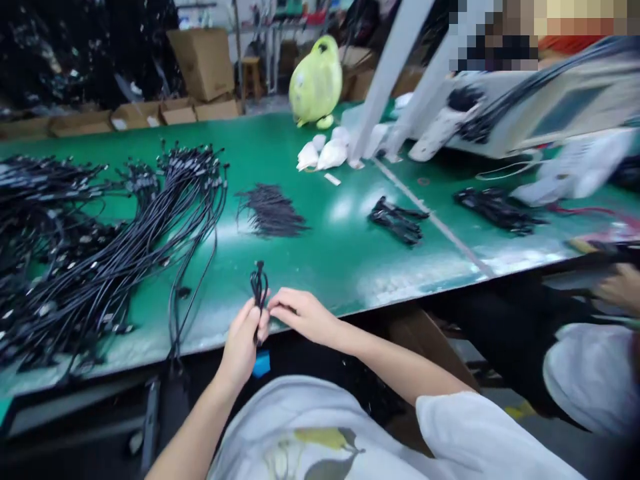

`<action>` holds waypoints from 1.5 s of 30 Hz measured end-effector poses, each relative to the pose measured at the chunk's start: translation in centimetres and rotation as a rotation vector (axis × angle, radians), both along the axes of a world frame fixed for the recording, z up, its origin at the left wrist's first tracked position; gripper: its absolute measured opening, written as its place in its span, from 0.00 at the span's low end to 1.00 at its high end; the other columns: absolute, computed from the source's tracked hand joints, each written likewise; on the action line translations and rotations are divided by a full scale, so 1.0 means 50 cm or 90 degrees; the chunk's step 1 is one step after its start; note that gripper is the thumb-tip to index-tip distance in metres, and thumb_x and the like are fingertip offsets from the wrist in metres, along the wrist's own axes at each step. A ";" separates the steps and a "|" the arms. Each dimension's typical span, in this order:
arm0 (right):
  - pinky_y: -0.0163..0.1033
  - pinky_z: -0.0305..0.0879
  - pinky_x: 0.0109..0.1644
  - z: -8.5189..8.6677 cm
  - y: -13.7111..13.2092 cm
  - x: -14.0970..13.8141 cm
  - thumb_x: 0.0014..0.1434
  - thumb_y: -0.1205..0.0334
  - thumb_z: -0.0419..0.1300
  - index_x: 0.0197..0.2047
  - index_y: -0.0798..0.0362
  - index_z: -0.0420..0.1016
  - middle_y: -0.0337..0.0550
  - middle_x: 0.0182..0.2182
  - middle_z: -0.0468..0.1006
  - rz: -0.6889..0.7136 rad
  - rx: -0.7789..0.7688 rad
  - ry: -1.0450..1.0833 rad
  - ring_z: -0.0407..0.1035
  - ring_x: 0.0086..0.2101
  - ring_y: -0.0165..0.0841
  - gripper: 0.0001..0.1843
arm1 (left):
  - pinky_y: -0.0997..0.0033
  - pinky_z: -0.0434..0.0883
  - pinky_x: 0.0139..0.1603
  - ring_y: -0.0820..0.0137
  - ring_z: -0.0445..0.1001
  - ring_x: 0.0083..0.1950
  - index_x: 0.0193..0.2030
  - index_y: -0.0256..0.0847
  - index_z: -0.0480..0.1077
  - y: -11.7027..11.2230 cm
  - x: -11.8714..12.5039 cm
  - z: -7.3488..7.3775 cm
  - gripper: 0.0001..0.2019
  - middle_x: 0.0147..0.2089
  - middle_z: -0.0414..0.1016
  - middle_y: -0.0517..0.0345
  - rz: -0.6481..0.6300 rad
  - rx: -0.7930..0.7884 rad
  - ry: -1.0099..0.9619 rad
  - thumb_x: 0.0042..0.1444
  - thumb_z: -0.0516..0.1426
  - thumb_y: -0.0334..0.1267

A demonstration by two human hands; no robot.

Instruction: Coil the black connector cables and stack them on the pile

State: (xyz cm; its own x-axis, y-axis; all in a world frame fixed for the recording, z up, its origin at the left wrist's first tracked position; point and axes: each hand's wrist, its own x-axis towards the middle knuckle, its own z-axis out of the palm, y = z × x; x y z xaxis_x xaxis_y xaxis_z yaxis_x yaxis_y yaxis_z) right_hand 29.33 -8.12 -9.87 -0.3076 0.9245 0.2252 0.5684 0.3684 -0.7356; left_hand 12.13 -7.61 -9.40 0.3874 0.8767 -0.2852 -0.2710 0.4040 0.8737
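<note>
A short black cable [259,285], folded into an upright loop with a small connector at its top, is gripped in my left hand [245,337] by the table's front edge. Close against it on the right is my right hand [303,317], with thumb and fingers pinched together. Whatever lies between those fingertips is too small to make out. Beyond my hands lies a pile of thin black strips [274,211] that look like twist ties. To the left, a large heap of loose black cables [145,233] spreads over the green table [320,257], some hanging past its front edge.
Bundled black cables [397,219] lie right of centre, and another bundle [497,208] lies past a seam. A yellow-green plush toy [316,83], white wrapped items [325,152] and grey posts [393,73] stand farther back. At the right are a machine [550,113] and a co-worker's hand [620,288].
</note>
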 end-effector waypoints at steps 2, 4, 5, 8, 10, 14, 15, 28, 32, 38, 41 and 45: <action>0.38 0.63 0.39 -0.001 -0.025 -0.028 0.68 0.61 0.49 0.39 0.52 0.72 0.44 0.34 0.73 0.002 0.024 -0.010 0.67 0.34 0.32 0.12 | 0.73 0.52 0.22 0.76 0.51 0.23 0.50 0.40 0.73 0.001 -0.010 -0.004 0.16 0.24 0.58 0.63 0.003 0.080 0.089 0.62 0.55 0.47; 0.41 0.61 0.40 0.002 -0.028 -0.035 0.68 0.63 0.47 0.38 0.54 0.73 0.47 0.33 0.73 0.001 0.078 -0.092 0.65 0.34 0.34 0.14 | 0.73 0.57 0.25 0.74 0.57 0.24 0.50 0.39 0.74 -0.002 -0.024 -0.011 0.16 0.25 0.63 0.62 -0.003 0.156 0.209 0.63 0.53 0.45; 0.42 0.60 0.40 0.003 -0.024 -0.035 0.67 0.64 0.47 0.38 0.55 0.74 0.49 0.33 0.73 0.016 0.102 -0.129 0.65 0.34 0.35 0.15 | 0.73 0.61 0.28 0.72 0.63 0.28 0.50 0.40 0.74 -0.004 -0.031 -0.014 0.15 0.27 0.67 0.59 0.007 0.199 0.262 0.62 0.53 0.43; 0.45 0.59 0.39 0.009 -0.005 -0.033 0.66 0.67 0.47 0.40 0.55 0.74 0.54 0.39 0.75 0.115 0.151 -0.148 0.66 0.37 0.38 0.14 | 0.68 0.67 0.49 0.63 0.72 0.48 0.50 0.42 0.75 -0.012 -0.044 -0.013 0.14 0.43 0.76 0.51 0.042 0.311 0.365 0.61 0.55 0.39; 0.46 0.60 0.40 0.017 0.004 -0.033 0.65 0.68 0.48 0.43 0.53 0.74 0.54 0.47 0.75 0.203 0.189 -0.130 0.67 0.43 0.41 0.13 | 0.66 0.65 0.54 0.61 0.70 0.53 0.50 0.43 0.75 -0.014 -0.049 -0.008 0.13 0.48 0.77 0.50 0.040 0.336 0.390 0.61 0.54 0.37; 0.44 0.61 0.36 0.044 0.015 -0.033 0.66 0.69 0.46 0.41 0.52 0.74 0.51 0.42 0.76 0.326 0.339 -0.292 0.67 0.41 0.39 0.14 | 0.73 0.64 0.33 0.68 0.68 0.32 0.35 0.39 0.75 -0.006 -0.063 -0.007 0.10 0.25 0.70 0.58 -0.046 0.215 0.329 0.59 0.55 0.40; 0.43 0.61 0.35 0.053 0.018 -0.033 0.66 0.70 0.46 0.39 0.53 0.74 0.50 0.39 0.75 0.355 0.393 -0.357 0.67 0.39 0.37 0.15 | 0.74 0.59 0.27 0.72 0.63 0.26 0.31 0.38 0.73 -0.003 -0.066 -0.008 0.10 0.21 0.64 0.62 -0.077 0.165 0.300 0.58 0.55 0.41; 0.42 0.48 0.30 0.094 0.029 -0.040 0.58 0.64 0.57 0.30 0.57 0.76 0.46 0.28 0.66 0.509 0.706 -0.653 0.61 0.31 0.35 0.09 | 0.75 0.49 0.24 0.79 0.52 0.21 0.24 0.38 0.63 0.013 -0.041 -0.006 0.05 0.18 0.55 0.68 -0.175 -0.027 0.158 0.42 0.54 0.37; 0.41 0.43 0.27 0.098 0.034 -0.040 0.57 0.61 0.58 0.27 0.56 0.74 0.47 0.26 0.67 0.511 0.733 -0.722 0.60 0.27 0.35 0.10 | 0.75 0.50 0.26 0.79 0.53 0.22 0.23 0.37 0.64 0.006 -0.021 0.016 0.05 0.19 0.57 0.68 -0.132 -0.047 0.123 0.43 0.57 0.35; 0.39 0.44 0.26 0.078 0.070 -0.052 0.56 0.68 0.54 0.30 0.56 0.70 0.45 0.24 0.67 0.278 0.454 -0.668 0.58 0.24 0.32 0.05 | 0.74 0.63 0.36 0.74 0.66 0.31 0.27 0.35 0.72 0.014 -0.004 0.034 0.07 0.28 0.72 0.59 0.093 -0.110 -0.093 0.47 0.64 0.37; 0.37 0.48 0.29 0.058 0.084 -0.061 0.58 0.70 0.51 0.32 0.56 0.69 0.44 0.27 0.71 0.139 0.293 -0.487 0.61 0.26 0.30 0.07 | 0.70 0.68 0.41 0.69 0.73 0.37 0.33 0.35 0.77 0.035 -0.003 0.024 0.08 0.35 0.78 0.53 0.195 -0.170 -0.142 0.52 0.63 0.39; 0.34 0.54 0.34 0.040 0.074 -0.070 0.65 0.65 0.47 0.28 0.55 0.67 0.41 0.28 0.72 -0.003 0.107 -0.135 0.64 0.29 0.28 0.15 | 0.68 0.70 0.47 0.65 0.75 0.43 0.36 0.36 0.78 0.054 -0.017 0.018 0.09 0.40 0.79 0.50 0.188 -0.133 -0.089 0.54 0.63 0.41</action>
State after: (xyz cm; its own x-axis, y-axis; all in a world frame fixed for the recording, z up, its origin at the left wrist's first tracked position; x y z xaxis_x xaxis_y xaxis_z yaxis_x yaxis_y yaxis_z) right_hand 25.84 -4.44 -7.87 -0.3604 0.8810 0.3064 0.7048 0.4724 -0.5292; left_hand 11.27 -4.90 -8.50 0.1752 0.8845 -0.4325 -0.5125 0.4570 0.7270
